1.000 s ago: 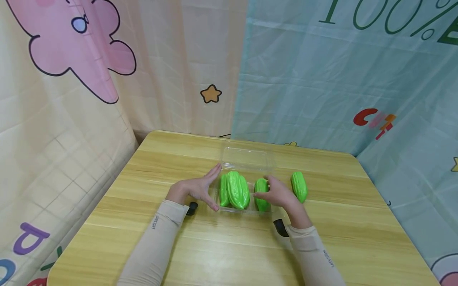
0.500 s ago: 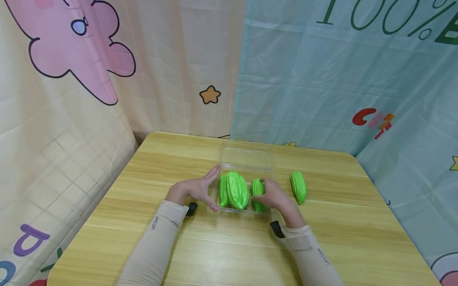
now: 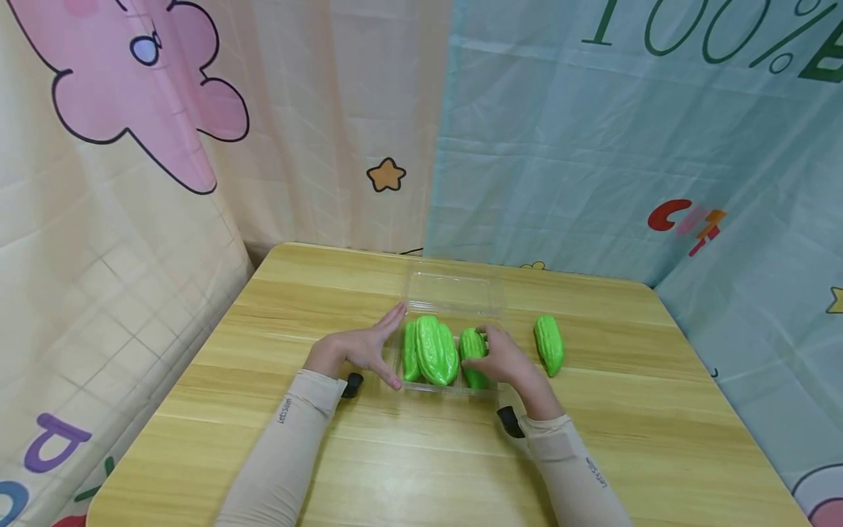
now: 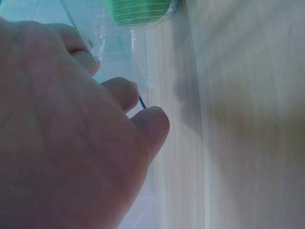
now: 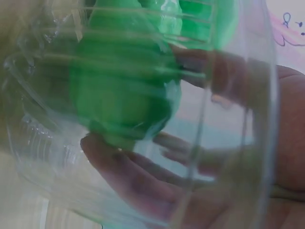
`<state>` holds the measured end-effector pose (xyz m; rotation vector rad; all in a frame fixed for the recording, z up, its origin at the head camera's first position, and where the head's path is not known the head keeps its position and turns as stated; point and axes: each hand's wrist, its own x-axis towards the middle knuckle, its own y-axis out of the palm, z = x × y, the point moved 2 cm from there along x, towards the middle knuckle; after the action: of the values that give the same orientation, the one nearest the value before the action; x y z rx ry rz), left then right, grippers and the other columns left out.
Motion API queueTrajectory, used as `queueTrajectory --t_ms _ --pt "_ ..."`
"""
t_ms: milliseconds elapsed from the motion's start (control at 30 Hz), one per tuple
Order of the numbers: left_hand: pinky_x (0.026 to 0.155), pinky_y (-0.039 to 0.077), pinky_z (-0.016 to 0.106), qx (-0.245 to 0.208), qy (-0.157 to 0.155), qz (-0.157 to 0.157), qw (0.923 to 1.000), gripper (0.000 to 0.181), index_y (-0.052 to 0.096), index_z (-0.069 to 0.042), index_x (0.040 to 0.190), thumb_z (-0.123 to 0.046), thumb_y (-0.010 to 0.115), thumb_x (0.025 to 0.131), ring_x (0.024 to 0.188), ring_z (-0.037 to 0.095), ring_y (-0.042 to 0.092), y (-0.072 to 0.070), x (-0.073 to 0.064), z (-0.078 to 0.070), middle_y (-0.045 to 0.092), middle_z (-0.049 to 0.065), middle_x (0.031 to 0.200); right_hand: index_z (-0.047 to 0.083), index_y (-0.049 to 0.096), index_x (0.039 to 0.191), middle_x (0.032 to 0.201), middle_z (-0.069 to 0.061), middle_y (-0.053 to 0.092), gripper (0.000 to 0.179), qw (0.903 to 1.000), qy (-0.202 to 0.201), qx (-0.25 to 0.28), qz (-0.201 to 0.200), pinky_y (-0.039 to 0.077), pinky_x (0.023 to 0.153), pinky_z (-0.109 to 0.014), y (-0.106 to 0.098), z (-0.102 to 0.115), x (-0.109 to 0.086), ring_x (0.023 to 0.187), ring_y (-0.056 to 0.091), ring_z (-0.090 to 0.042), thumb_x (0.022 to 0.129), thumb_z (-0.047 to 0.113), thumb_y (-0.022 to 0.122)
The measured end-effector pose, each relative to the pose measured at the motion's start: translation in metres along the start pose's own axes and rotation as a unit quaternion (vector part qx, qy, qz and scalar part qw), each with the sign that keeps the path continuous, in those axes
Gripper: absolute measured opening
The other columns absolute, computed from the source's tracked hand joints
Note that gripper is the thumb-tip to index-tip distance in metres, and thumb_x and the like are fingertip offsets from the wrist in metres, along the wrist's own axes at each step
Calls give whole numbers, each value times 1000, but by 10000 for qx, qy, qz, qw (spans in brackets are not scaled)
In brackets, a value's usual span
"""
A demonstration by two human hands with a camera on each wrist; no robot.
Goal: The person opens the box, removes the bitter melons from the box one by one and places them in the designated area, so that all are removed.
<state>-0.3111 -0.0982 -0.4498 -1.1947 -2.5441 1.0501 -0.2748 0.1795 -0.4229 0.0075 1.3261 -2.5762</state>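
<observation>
My right hand [image 3: 506,359] holds a bright green ridged bitter melon [image 3: 470,344] in the right part of a clear plastic clamshell box [image 3: 448,390]. In the right wrist view, thumb and fingers curve around this bitter melon [image 5: 124,90], seen through the clear wall. Several more bitter melons [image 3: 437,351] lie side by side in the left part of the box. My left hand [image 3: 362,350] rests at the box's left side, thumb and fingers spread wide. The left wrist view shows its fingertips [image 4: 155,121] by the clear plastic.
Another bitter melon [image 3: 549,345] lies on the wooden table [image 3: 626,410], right of the box. The clear lid [image 3: 454,293] stands folded open behind the box. Printed curtains [image 3: 329,146] hang around the table's back and sides.
My right hand has moved slightly left with its bitter melon, toward the others in the box. The left hand has stayed in place.
</observation>
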Motion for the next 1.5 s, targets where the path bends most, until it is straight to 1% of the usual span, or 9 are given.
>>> queueTrajectory --t_ms 200,433,633,733,967,1133,1233,1500 --pt "119 12 55 10 -24 -4 10000 148 -21 -12 158 -34 95 69 150 32 -14 1 0 0 -29 7 163 -12 42 142 136 -32 51 72 9998 -83 182 -43 46 101 -55 -4 1 -1 125 51 -47 88 18 78" --pt "119 10 54 -2 11 15 10000 148 -21 -10 158 -33 95 69 149 31 -16 1 0 0 -29 8 163 -7 39 147 144 -30 46 71 9975 -109 694 -39 47 100 -55 -16 1 -4 128 49 -46 92 18 76" --pt "119 8 54 -8 56 33 10000 148 -21 -10 157 -33 95 69 149 31 -18 0 0 0 -30 10 163 -5 39 148 143 -29 48 68 9956 -206 877 -259 49 98 -54 -27 -2 -7 128 51 -46 94 19 73" --pt "119 9 54 24 45 32 10000 148 -22 -10 157 -33 95 69 149 31 -18 0 0 0 -30 10 163 -5 41 147 144 -29 48 67 9952 -207 878 -390 50 97 -54 -31 -2 -8 128 51 -46 94 20 72" --pt "119 9 54 16 14 51 10000 148 -22 -11 157 -34 95 69 149 30 -18 0 1 1 -31 7 162 -5 41 148 148 -27 45 68 9937 -161 991 -498 48 99 -55 -40 -6 -9 133 46 -46 94 23 72" --pt "119 8 54 8 4 61 10000 148 -22 -11 157 -35 95 69 149 29 -19 0 1 1 -31 5 162 0 43 149 148 -26 45 67 9875 49 1397 -726 51 96 -53 -50 -14 -10 133 46 -44 93 22 74" --pt "119 7 55 -21 16 56 10000 148 -21 -10 157 -33 95 69 149 30 -19 -1 1 0 -31 6 162 3 42 150 148 -26 44 68 9831 148 1619 -837 52 96 -53 -57 -22 -11 134 45 -44 93 22 74" --pt "119 8 55 -28 19 59 10000 148 -22 -10 157 -33 95 69 149 31 -19 -1 0 -1 -31 8 162 4 40 152 152 -25 41 70 9779 304 1784 -1044 46 102 -56 -75 -42 -13 138 40 -43 94 26 73"
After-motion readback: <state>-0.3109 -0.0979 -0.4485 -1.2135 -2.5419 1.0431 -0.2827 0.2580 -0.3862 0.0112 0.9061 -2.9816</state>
